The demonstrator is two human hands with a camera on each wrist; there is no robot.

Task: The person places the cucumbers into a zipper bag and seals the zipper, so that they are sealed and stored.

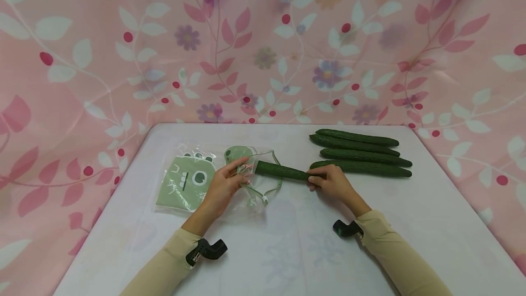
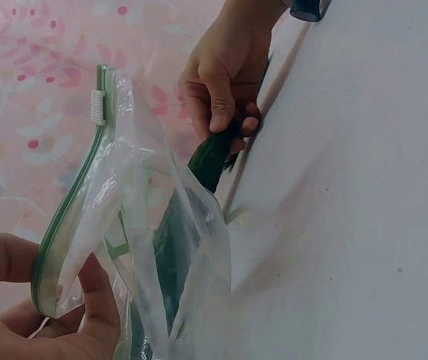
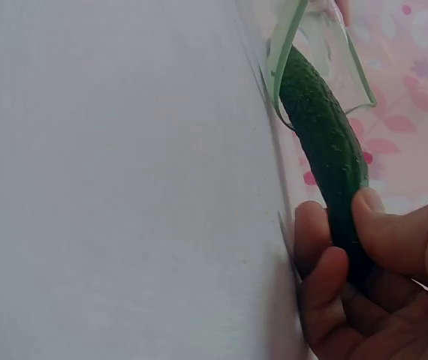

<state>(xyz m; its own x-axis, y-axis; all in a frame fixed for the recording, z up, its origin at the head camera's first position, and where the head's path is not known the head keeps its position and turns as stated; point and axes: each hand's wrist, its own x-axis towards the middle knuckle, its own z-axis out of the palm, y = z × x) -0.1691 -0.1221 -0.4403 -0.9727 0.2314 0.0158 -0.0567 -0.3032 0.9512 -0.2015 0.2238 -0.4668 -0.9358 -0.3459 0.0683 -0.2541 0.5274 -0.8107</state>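
Observation:
My left hand (image 1: 222, 186) holds the mouth of a clear zip bag (image 1: 240, 151) by its green-edged rim, and a white slider (image 2: 97, 107) sits on that rim in the left wrist view. A dark green cucumber (image 1: 281, 171) lies with its left end inside the bag's open mouth. At the other end, my right hand (image 1: 334, 184) pinches the cucumber between thumb and fingers. The bag's clear film shows the inserted part in the left wrist view. Left of my left hand lies a clear bag with a green one-eyed monster print (image 1: 181, 188), flat on the table.
Several more cucumbers (image 1: 361, 155) lie side by side at the back right of the white-covered table (image 1: 304, 250), the nearest one just behind my right hand. A pink floral curtain (image 1: 263, 58) hangs behind the table. Black wrist cameras (image 1: 211, 249) are strapped on both forearms.

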